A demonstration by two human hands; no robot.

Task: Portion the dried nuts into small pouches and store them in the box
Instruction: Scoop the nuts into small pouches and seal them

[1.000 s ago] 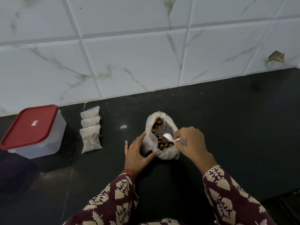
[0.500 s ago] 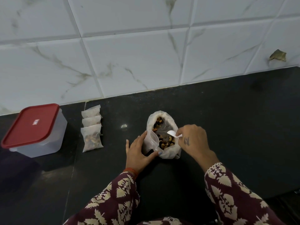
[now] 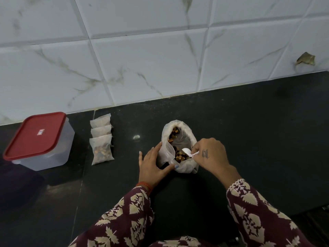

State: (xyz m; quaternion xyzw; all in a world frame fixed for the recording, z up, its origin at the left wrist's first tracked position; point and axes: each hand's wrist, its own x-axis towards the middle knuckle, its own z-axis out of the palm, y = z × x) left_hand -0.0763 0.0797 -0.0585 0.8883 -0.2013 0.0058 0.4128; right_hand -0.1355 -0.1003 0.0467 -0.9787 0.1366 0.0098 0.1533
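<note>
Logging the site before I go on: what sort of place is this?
Most likely a home kitchen: a dark stone counter against a marble-patterned tiled wall, with a red-lidded storage box on it.

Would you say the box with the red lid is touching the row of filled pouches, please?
Apart. The head view shows a strip of bare dark counter between the box and the filled pouches to its right.

Box (image 3: 53, 150) contents not visible thru frosted walls, lid on. Rear two pouches (image 3: 100, 126) overlapped, fill unclear. Spoon (image 3: 189, 152) handle end hidden in right hand (image 3: 211, 154). Both sleeves (image 3: 258, 211) cut off at bottom edge.
</note>
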